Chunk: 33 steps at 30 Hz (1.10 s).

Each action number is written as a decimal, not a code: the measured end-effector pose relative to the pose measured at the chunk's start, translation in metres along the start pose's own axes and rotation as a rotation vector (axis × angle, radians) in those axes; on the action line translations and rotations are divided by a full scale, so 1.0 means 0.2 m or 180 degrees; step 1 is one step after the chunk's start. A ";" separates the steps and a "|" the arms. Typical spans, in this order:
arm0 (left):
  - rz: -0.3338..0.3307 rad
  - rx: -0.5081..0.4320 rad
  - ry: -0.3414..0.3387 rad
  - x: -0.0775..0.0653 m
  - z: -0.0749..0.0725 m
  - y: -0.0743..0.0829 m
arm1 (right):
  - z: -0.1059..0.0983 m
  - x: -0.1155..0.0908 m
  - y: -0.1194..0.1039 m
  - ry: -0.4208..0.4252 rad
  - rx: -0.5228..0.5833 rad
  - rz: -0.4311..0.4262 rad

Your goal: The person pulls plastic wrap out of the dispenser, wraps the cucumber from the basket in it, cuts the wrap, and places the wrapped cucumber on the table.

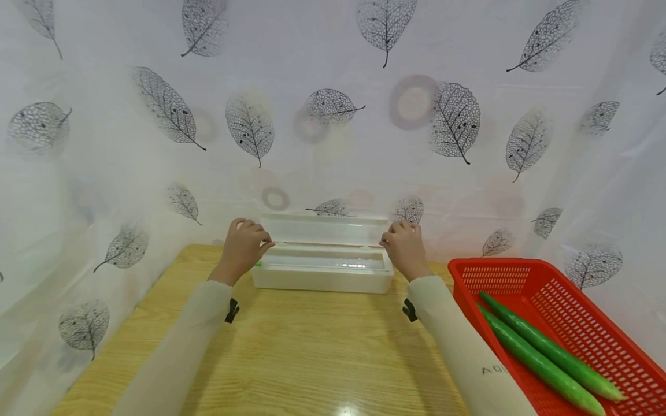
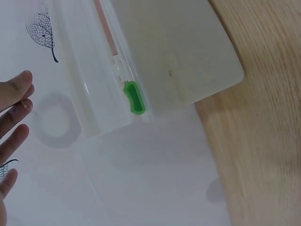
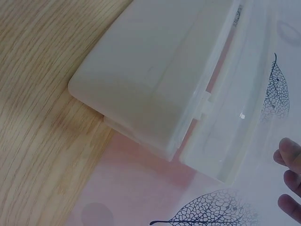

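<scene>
A long white cling film dispenser [image 1: 322, 280] stands on the wooden table with its lid [image 1: 325, 230] raised at the back. At its left end sits a green slide cutter [image 2: 135, 98]. My left hand [image 1: 243, 245] is above the dispenser's left end, thumb and forefinger pinching the edge of clear cling film; a faint glint shows at the fingertips in the left wrist view. Over the right end, my right hand [image 1: 404, 245] pinches likewise, thumb against forefinger. The film between the hands is nearly invisible.
A red plastic basket [image 1: 593, 300] at the right holds two cucumbers [image 1: 541, 355]. The wooden table [image 1: 312, 352] extends in front of the dispenser. A pale leaf-printed sheet [image 1: 333, 162] hangs behind and along the sides.
</scene>
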State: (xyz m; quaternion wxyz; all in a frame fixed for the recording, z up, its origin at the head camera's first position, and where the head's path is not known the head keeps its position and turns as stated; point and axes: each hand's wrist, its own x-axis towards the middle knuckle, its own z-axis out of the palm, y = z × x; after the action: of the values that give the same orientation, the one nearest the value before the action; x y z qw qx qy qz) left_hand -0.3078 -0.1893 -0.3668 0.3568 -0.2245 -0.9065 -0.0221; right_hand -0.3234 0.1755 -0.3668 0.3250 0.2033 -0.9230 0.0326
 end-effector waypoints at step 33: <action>0.0025 -0.0020 0.0583 -0.15 -0.08 0.10 | -0.04 -0.16 -0.05 0.0995 -0.0054 -0.0299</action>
State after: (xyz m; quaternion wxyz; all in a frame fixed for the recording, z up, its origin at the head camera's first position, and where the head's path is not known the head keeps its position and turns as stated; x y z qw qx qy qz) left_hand -0.2692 -0.1871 -0.3772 0.4376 -0.2261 -0.8692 -0.0440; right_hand -0.2915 0.1788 -0.3800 0.4676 0.2359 -0.8509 0.0408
